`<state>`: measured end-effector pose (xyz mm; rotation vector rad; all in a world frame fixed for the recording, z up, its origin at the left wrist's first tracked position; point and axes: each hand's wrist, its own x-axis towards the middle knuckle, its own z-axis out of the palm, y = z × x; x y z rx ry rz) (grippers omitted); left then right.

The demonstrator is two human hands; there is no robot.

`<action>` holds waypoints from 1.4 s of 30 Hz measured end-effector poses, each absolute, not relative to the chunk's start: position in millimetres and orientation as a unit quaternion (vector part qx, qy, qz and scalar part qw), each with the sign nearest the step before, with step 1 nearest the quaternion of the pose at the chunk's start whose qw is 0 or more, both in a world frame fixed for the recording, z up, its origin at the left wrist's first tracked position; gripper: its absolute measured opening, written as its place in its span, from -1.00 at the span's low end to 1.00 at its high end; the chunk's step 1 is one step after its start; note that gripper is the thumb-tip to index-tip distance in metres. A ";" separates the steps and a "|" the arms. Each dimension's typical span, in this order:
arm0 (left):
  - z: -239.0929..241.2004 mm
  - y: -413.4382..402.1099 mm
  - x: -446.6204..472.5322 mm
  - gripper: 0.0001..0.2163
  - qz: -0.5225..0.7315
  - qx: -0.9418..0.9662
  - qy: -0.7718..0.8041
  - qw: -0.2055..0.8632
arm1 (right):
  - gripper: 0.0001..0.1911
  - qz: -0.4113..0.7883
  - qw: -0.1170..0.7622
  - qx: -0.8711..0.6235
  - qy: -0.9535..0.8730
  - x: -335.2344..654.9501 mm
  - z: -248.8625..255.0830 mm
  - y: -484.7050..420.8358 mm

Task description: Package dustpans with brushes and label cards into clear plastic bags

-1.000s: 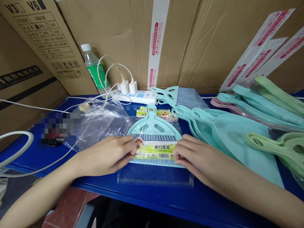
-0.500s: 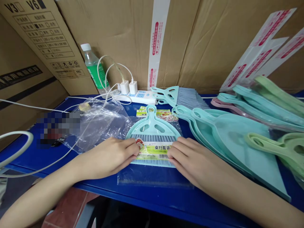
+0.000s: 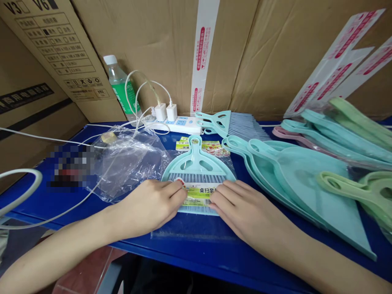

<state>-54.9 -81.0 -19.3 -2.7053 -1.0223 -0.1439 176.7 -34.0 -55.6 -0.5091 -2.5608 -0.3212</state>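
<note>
A light-blue dustpan (image 3: 168,173) lies in front of me with its handle pointing away. On it rests a matching hand brush (image 3: 197,157) with grey-blue bristles. Across the bristles is a green-and-white label card (image 3: 196,195). My left hand (image 3: 161,202) has its fingers curled around the card's left end, and my right hand (image 3: 237,202) holds its right end the same way. Both thumbs are mostly hidden. A clear plastic bag (image 3: 196,229) lies under the dustpan; whether any of the set is inside it, I cannot tell.
Stacked blue dustpans (image 3: 318,183) and green wrapped sets (image 3: 361,190) lie to the right. Several brushes (image 3: 226,122) sit behind, beside a power strip (image 3: 180,124). More label cards (image 3: 211,147), crumpled plastic (image 3: 131,163), a bottle (image 3: 122,87) and cables share the blue table (image 3: 208,261).
Both hands have slid inward along the label card, covering more of its ends. The dustpan and brush lie in nearly the same place.
</note>
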 end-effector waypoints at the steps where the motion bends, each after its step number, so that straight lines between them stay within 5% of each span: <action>1: -18.9 -81.7 -55.2 -0.86 -0.048 -0.928 -0.349 0.118 | -0.62 -0.122 0.254 -0.183 -0.942 176.9 -55.5 -34.4; 42: -8.1 -85.3 -57.3 -0.84 -0.035 -0.940 -0.329 0.085 | -0.66 -0.234 0.252 -0.236 -0.909 174.0 -44.2 -57.6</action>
